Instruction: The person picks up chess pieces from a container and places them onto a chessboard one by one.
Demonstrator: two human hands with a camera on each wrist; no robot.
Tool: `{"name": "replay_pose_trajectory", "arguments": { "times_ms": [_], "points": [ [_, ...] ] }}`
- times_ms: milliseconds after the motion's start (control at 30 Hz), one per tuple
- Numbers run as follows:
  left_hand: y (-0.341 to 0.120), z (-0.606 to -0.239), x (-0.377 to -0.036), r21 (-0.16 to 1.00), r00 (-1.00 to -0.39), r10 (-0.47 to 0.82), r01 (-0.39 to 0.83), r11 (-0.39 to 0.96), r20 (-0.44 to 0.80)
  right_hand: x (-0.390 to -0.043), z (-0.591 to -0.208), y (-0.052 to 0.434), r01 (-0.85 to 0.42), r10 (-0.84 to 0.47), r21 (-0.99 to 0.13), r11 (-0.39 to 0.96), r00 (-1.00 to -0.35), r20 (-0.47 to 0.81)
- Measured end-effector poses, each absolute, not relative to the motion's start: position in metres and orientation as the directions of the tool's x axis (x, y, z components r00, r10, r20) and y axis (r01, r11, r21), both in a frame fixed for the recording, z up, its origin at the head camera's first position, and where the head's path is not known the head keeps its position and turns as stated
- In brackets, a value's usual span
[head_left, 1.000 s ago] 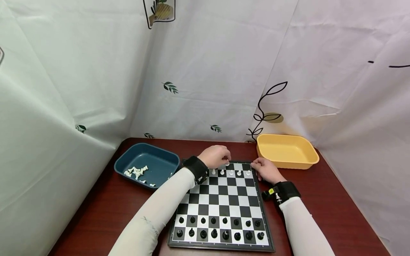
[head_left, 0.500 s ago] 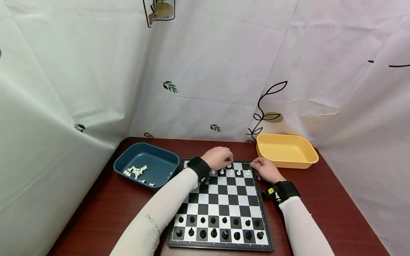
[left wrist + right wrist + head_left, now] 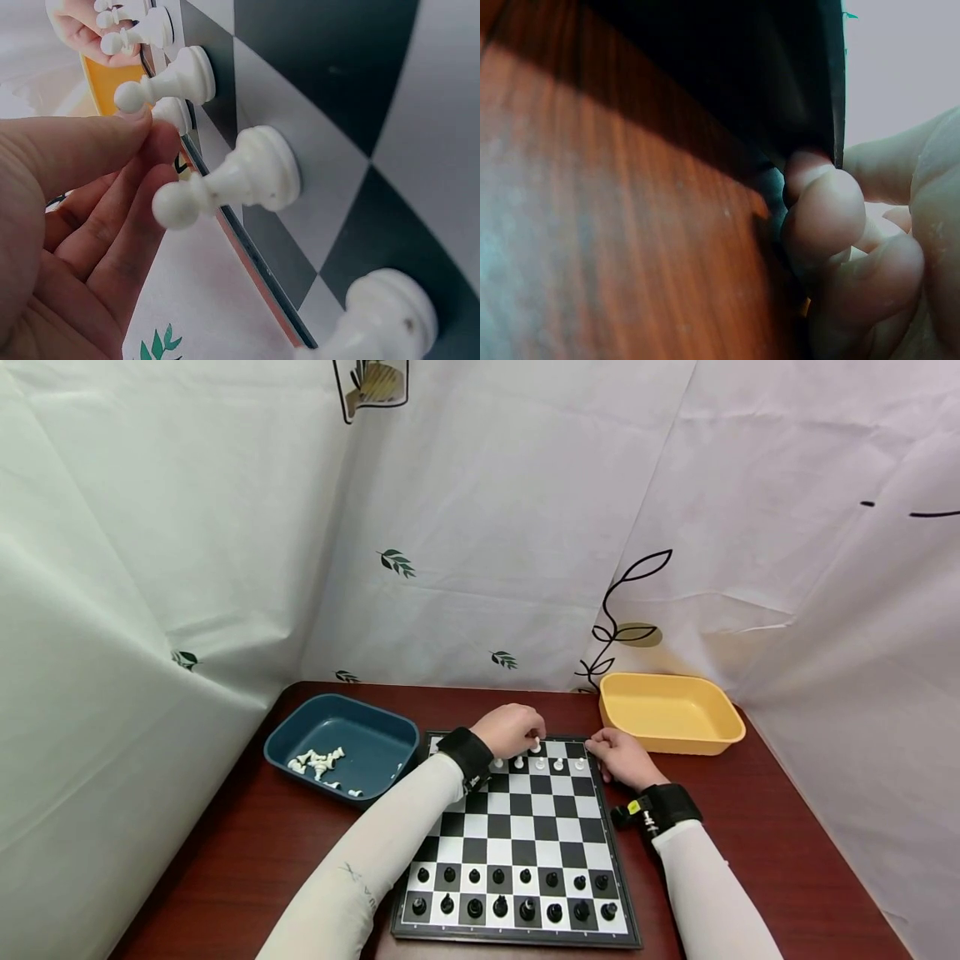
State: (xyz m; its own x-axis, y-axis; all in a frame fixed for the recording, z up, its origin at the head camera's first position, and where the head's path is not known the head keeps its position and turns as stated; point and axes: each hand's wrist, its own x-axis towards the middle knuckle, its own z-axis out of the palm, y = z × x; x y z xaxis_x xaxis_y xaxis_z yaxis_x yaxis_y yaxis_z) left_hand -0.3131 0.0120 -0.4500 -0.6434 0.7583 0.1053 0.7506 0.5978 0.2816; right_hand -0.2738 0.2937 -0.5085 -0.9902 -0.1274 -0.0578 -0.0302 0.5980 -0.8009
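My left hand (image 3: 510, 729) is at the far row of the chessboard (image 3: 523, 807). Its thumb and fingertips pinch a white chess piece (image 3: 174, 114) whose base is on or close to the board; its top is hidden by the fingers, so I cannot tell its kind. White pawns (image 3: 232, 176) stand on the row in front of it. My right hand (image 3: 624, 758) grips the board's far right corner, with fingers (image 3: 825, 214) curled at the edge and underside. Black chess pieces (image 3: 500, 906) fill the two near rows.
A blue tray (image 3: 375, 718) with several loose white chess pieces (image 3: 318, 762) stands left of the board. At the back right is a yellow tray (image 3: 667, 706). Behind the brown table (image 3: 225, 860) hangs a white patterned cloth (image 3: 487, 527).
My left hand has shifted slightly right along the far row, then stayed there; more of the white piece shows beneath its fingers. My right hand has kept its place at the corner.
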Motion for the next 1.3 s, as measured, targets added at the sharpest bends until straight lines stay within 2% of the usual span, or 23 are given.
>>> {"name": "replay_pose_trajectory", "arguments": {
  "times_ms": [233,500,867,1300],
  "points": [
    [0.004,-0.444,-0.313,0.318,-0.648,0.755,0.740,0.593,0.101,-0.274,-0.508,0.293,-0.030,-0.130,-0.802,0.596,-0.990,-0.060],
    [-0.020,-0.428,-0.313,0.347,-0.675,0.719,0.722,0.598,0.164,-0.273,-0.508,0.292,-0.031,-0.132,-0.806,0.591,-0.989,-0.059],
    [-0.077,-0.403,-0.306,0.416,-0.750,0.585,0.659,0.627,0.308,-0.273,-0.508,0.293,-0.029,-0.125,-0.801,0.599,-0.991,-0.058],
    [-0.145,-0.399,-0.297,0.460,-0.816,0.406,0.570,0.680,0.412,-0.271,-0.508,0.293,-0.028,-0.121,-0.792,0.611,-0.991,-0.058]
  ]
}}
